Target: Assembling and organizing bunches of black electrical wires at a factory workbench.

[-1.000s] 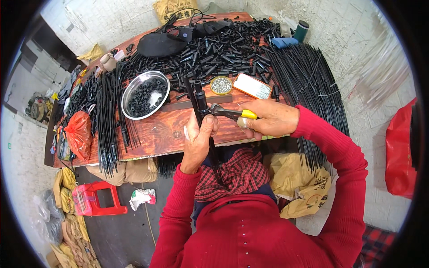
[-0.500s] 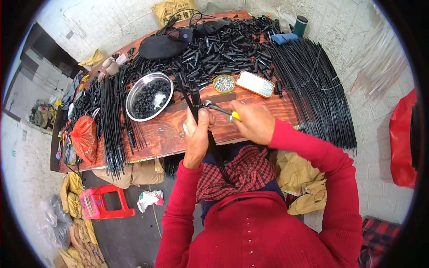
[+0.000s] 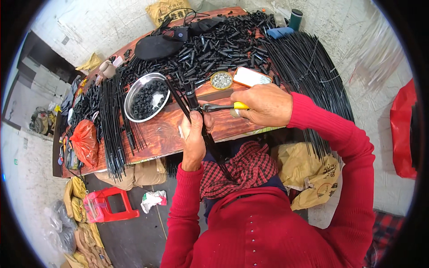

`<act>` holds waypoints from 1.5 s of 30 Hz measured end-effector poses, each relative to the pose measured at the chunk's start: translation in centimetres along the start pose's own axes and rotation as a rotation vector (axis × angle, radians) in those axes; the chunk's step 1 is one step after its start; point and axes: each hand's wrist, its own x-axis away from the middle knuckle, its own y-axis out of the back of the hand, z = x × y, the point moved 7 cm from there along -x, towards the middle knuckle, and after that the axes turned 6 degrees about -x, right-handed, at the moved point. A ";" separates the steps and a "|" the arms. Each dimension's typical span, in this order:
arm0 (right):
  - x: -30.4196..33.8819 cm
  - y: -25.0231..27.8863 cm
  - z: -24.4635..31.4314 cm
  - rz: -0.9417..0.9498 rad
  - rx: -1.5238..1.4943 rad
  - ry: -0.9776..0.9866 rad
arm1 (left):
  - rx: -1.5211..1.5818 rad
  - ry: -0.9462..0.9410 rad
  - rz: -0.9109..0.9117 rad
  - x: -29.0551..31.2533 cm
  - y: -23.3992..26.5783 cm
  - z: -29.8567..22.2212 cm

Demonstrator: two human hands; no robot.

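Observation:
My left hand [image 3: 194, 143] is closed round a bundle of thin black rods [image 3: 215, 154], which slants from above the table edge down to my lap. A black cylindrical fitting [image 3: 192, 99] rises at the top of the bundle, just above my thumb. My right hand [image 3: 268, 106] grips a metal hand tool [image 3: 217, 107] by its yellow handle. Its metal head is against or right beside the fitting; I cannot tell if they touch. Whether the tool is pliers or a wrench is not clear. My palm hides part of the handle.
A steel bowl [image 3: 129, 103] of black rings stands left on the wooden table [image 3: 156, 140]. A dish of small silver pieces [image 3: 221, 80] and a white-topped tray [image 3: 251, 77] lie ahead. Black tubes [image 3: 210, 56] pile up behind; long rods [image 3: 308, 67] spread right. A red stool [image 3: 117, 206] is on the floor.
My right hand has moved right with the tool, whose shaft now lies nearly level instead of slanting. My left hand still grips the rods, and their upper ends lean further left.

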 end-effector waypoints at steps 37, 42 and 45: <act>0.7 -10.1 -10.5 -0.280 0.119 -0.206 | 0.177 0.003 -0.007 3.6 1.3 -1.0; 1.7 -12.3 -10.5 -0.481 0.336 -0.054 | 0.144 -0.194 -0.028 4.8 2.9 -9.0; 3.9 -11.6 -7.4 -0.550 0.211 0.034 | 0.129 -0.284 0.028 5.4 4.9 -14.0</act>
